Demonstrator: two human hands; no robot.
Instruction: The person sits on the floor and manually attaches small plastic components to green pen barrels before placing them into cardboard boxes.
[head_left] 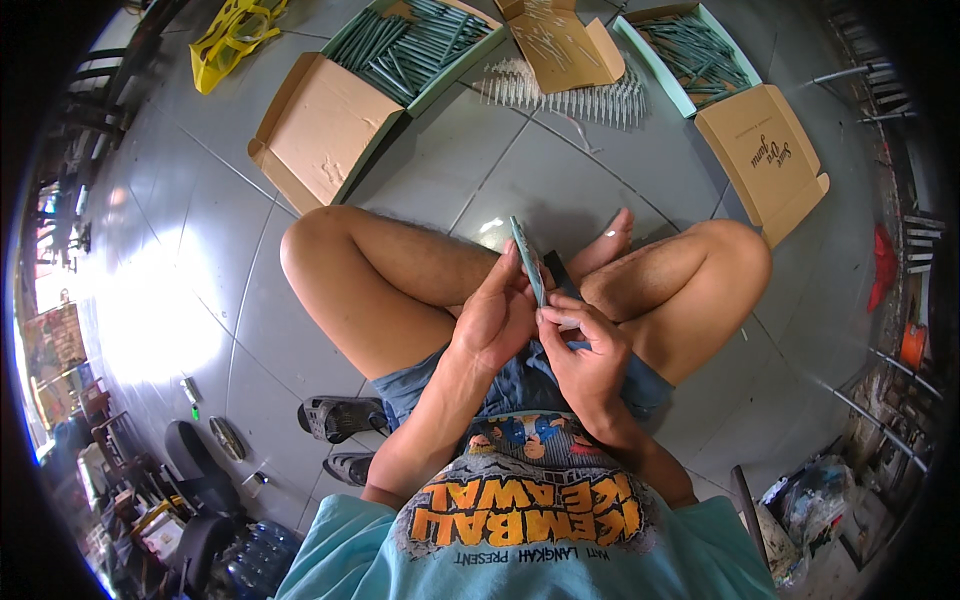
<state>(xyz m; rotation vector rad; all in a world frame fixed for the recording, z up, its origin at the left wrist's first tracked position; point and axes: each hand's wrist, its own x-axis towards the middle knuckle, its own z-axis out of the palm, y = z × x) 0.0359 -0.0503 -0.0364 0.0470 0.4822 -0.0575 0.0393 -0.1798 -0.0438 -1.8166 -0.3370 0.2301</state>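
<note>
A slim teal-green pen [527,260] slants up and away between my hands, over my lap. Along its side, my left hand [492,312] grips it with the thumb against the barrel and the fingers curled behind. My right hand [582,358] pinches the near end of the same pen between thumb and fingertips. That end is partly covered by the fingers. Similar green pens fill a pale-green carton [478,50] at the far left, and more lie in a second carton [683,100] at the far right.
Between the cartons, a small cardboard box [577,72] holds thin pale sticks, with rows of small whitish pointed parts [600,106] beside it. A yellow bag [228,45] lies far left. Sandals [342,418] sit by my left hip. Metal rails [880,425] line the right.
</note>
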